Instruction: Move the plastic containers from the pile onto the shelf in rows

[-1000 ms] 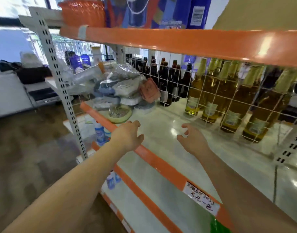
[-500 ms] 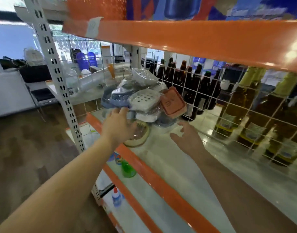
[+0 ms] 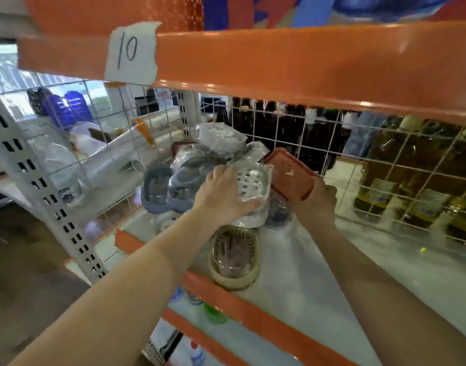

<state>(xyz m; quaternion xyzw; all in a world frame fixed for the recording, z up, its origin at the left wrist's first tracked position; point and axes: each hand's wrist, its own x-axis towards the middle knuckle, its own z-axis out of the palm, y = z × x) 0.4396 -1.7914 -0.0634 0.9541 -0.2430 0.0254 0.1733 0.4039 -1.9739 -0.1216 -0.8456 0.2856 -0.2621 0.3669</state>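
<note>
A pile of plastic-wrapped containers point(image 3: 197, 165) lies at the left end of the white shelf point(image 3: 319, 281). My left hand point(image 3: 221, 196) grips a white perforated container point(image 3: 253, 183) on the pile's front. My right hand point(image 3: 316, 199) holds an orange rectangular container point(image 3: 290, 173) from below, at the pile's right side. A beige oval container point(image 3: 234, 257) sits alone at the shelf's front edge, below my left wrist. Grey containers point(image 3: 157, 191) lie at the pile's left.
An orange beam point(image 3: 305, 64) with a "10" label point(image 3: 131, 51) hangs close above. A wire mesh back point(image 3: 358, 165) separates bottles point(image 3: 400, 180) behind. A white perforated upright point(image 3: 41, 186) stands left. Lower shelves hold small bottles point(image 3: 213, 313).
Both hands reached forward from the shelf's front edge into the pile. My left hand closed on the white container and my right hand took the orange one. The view moved closer.
</note>
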